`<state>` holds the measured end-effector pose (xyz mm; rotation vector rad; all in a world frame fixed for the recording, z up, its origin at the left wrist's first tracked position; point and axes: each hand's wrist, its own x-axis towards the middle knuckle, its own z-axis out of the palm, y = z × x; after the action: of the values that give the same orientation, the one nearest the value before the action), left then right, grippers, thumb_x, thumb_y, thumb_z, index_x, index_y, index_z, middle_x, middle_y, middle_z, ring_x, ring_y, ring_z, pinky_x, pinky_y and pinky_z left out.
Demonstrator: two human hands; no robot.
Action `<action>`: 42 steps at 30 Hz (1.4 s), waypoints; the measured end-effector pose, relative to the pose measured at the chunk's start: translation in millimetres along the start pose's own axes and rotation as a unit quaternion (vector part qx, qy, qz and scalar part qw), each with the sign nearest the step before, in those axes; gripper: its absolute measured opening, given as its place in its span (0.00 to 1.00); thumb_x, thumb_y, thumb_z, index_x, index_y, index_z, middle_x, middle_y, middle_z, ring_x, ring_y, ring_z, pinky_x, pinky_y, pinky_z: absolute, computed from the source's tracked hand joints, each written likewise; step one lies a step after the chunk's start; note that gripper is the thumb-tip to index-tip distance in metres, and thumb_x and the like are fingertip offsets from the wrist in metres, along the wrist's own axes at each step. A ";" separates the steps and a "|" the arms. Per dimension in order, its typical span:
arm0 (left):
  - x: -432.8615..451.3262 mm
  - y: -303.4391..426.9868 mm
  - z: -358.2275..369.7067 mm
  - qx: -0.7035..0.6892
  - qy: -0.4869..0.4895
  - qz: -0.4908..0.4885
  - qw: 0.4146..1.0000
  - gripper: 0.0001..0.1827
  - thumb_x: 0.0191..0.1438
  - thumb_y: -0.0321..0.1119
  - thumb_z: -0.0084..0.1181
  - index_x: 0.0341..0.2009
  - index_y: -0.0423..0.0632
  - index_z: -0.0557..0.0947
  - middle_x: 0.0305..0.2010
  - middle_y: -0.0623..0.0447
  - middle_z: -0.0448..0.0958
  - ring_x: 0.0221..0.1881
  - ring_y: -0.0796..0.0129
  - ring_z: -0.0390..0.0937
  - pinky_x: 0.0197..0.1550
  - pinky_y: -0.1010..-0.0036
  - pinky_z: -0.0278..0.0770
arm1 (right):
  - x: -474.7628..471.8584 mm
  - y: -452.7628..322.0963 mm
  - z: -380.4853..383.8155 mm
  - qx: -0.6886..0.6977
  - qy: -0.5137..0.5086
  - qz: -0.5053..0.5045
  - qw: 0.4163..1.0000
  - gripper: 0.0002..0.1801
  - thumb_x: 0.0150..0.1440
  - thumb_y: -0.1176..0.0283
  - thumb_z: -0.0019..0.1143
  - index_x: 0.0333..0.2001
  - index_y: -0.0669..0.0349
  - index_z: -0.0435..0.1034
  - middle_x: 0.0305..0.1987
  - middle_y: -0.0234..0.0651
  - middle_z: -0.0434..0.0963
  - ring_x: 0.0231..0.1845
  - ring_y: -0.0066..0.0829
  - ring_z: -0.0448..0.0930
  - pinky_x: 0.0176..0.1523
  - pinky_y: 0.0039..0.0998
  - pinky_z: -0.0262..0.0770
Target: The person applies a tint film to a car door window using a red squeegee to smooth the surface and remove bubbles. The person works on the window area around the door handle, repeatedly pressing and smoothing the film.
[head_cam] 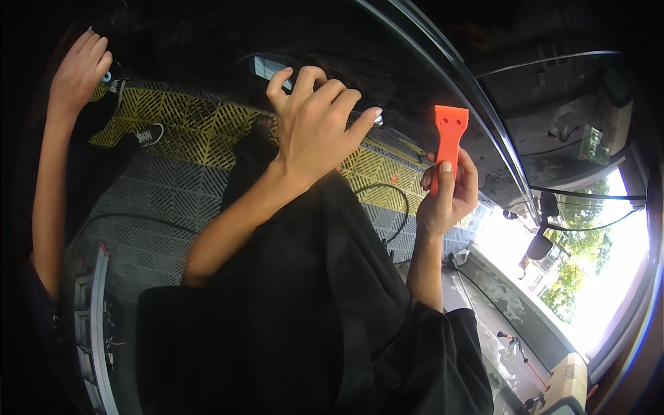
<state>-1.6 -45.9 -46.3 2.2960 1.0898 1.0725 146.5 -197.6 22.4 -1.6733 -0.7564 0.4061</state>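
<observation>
A glossy black car body panel (197, 31) fills the top of the view. Before it is my left hand (316, 119), back towards the camera, fingers spread and bent, with nothing visible in its grasp. Whether its fingertips touch the panel cannot be told. A small shiny metallic part (378, 121) shows by one fingertip, and a bright reflecting patch (270, 67) lies beyond the other side of the hand. To the right, my right hand (448, 194) grips an orange plastic scraper (448, 135) by its handle. Its wide flat end points up, close to the car's bright trim strip (456, 67).
At the far left a co-worker's hand (80, 72) is near the panel, with a shoe (150, 135) below. Yellow and grey slatted floor tiles (171, 171) carry a black hose or cable (404, 202). A pale case (568, 384) stands lower right, beside a bright opening.
</observation>
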 end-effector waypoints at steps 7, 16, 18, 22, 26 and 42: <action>-1.0 14.0 8.4 0.045 -0.001 -0.034 0.998 0.18 0.52 0.52 0.72 0.25 0.50 0.88 0.26 0.62 0.81 0.44 0.65 0.74 0.68 0.48 0.49 | 0.7 14.3 -23.6 0.041 -0.022 0.031 0.998 0.17 0.67 0.79 0.55 0.58 0.75 0.71 0.40 0.47 0.86 0.24 0.16 0.76 0.30 0.16 0.71; -4.6 27.7 5.2 0.063 0.012 -0.054 0.996 0.10 0.51 0.42 0.72 0.30 0.50 0.90 0.32 0.62 0.85 0.47 0.64 0.76 0.72 0.48 0.50 | 24.3 28.0 -48.6 0.079 -0.041 0.024 0.996 0.17 0.66 0.81 0.55 0.58 0.75 0.71 0.40 0.46 0.86 0.24 0.14 0.75 0.30 0.16 0.71; -6.5 32.6 7.9 0.068 0.020 -0.056 0.996 0.12 0.47 0.43 0.74 0.31 0.51 0.89 0.32 0.61 0.84 0.46 0.63 0.76 0.71 0.48 0.50 | 24.5 27.4 -50.8 0.087 -0.060 0.037 0.994 0.17 0.66 0.81 0.56 0.58 0.74 0.72 0.40 0.46 0.86 0.25 0.14 0.75 0.30 0.15 0.71; -8.3 37.6 13.0 0.102 0.030 -0.077 0.991 0.14 0.45 0.44 0.75 0.30 0.51 0.87 0.31 0.61 0.81 0.47 0.63 0.75 0.70 0.48 0.50 | 27.3 39.2 -54.1 -0.020 -0.099 -0.026 0.995 0.14 0.61 0.78 0.63 0.52 0.69 0.78 0.39 0.41 0.87 0.34 0.19 0.84 0.38 0.20 0.78; -6.4 39.9 12.6 0.140 0.013 -0.087 0.986 0.15 0.46 0.47 0.75 0.31 0.53 0.86 0.32 0.63 0.80 0.49 0.65 0.75 0.70 0.52 0.49 | 33.0 31.3 -55.8 -0.136 -0.136 -0.138 0.971 0.15 0.54 0.80 0.66 0.47 0.66 0.81 0.39 0.44 0.86 0.36 0.31 0.87 0.43 0.26 0.80; -16.2 28.0 14.6 0.087 0.015 -0.064 0.994 0.09 0.50 0.42 0.71 0.35 0.55 0.86 0.39 0.64 0.83 0.53 0.67 0.75 0.74 0.52 0.42 | 64.3 0.6 -53.9 -0.119 -0.173 -0.088 0.974 0.11 0.52 0.75 0.75 0.41 0.64 0.83 0.34 0.37 0.88 0.33 0.21 0.87 0.38 0.21 0.80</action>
<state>16.8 -76.3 -46.3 2.3113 1.3712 0.9995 227.6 -193.9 43.5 -1.7610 -1.2440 0.5032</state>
